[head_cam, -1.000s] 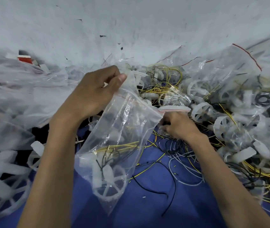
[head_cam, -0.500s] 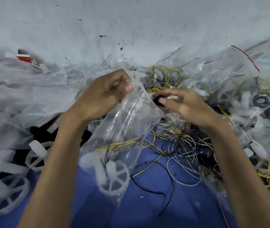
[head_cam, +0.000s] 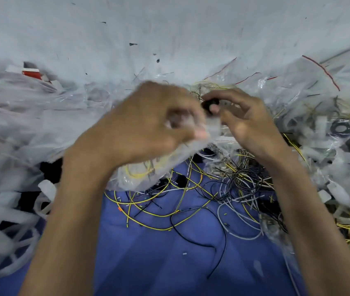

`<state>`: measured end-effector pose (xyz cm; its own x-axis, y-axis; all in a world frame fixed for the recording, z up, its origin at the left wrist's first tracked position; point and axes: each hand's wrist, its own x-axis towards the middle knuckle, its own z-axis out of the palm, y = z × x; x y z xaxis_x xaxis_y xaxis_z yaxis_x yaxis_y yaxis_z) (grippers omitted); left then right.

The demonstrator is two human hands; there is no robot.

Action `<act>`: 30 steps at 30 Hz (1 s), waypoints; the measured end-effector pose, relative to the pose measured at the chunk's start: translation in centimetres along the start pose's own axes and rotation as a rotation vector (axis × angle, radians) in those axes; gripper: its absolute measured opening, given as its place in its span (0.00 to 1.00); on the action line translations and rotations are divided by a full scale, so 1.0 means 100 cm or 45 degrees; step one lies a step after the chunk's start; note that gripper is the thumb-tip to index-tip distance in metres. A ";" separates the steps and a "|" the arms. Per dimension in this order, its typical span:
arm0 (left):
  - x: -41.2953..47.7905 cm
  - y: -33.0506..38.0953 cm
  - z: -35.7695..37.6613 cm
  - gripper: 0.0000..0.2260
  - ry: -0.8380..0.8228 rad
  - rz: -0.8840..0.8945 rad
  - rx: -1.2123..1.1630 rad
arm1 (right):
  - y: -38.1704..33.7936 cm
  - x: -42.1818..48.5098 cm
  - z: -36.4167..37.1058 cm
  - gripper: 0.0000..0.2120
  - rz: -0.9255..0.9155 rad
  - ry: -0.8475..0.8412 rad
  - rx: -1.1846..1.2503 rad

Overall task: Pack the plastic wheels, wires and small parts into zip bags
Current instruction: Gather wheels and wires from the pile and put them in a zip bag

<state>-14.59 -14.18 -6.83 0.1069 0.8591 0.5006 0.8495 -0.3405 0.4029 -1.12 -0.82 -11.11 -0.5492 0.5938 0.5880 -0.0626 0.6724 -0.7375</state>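
Blue cloth [head_cam: 148, 259] lies nearest us, strewn with loose wires [head_cam: 193, 207]. Farther on, our left hand [head_cam: 146, 124] grips the zip bag [head_cam: 148, 176] near its mouth. Just right, our right hand [head_cam: 248, 127] pinches a small black part [head_cam: 210, 104]. Plastic wheels [head_cam: 3, 231] heap at the left.

Glossy, crinkled clear plastic zip bag [head_cam: 148, 174]; matt translucent white plastic wheels [head_cam: 3, 238]; smooth plastic-coated wires [head_cam: 191, 201]; matt blue cloth [head_cam: 148, 253].
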 end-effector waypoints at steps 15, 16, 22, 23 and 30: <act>0.013 -0.017 0.056 0.12 -0.610 -0.195 0.058 | -0.008 -0.022 -0.072 0.04 0.732 -0.950 -0.366; 0.014 -0.011 0.063 0.17 -0.621 -0.189 0.118 | -0.006 -0.023 -0.076 0.03 0.777 -0.940 -0.408; 0.000 0.042 0.142 0.25 -0.831 -0.001 0.701 | -0.004 -0.026 -0.083 0.05 0.800 -0.845 -0.425; 0.001 0.041 0.145 0.19 -0.876 -0.010 0.717 | -0.004 -0.026 -0.081 0.05 0.801 -0.854 -0.403; 0.022 -0.019 0.095 0.08 -0.429 -0.448 0.185 | -0.014 -0.021 -0.052 0.06 0.665 -1.029 -0.291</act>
<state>-11.09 -8.04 -13.80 -0.0582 0.9959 0.0690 0.9245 0.0276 0.3802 4.52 -0.74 -9.57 -0.8710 0.4172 -0.2594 0.4653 0.5315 -0.7078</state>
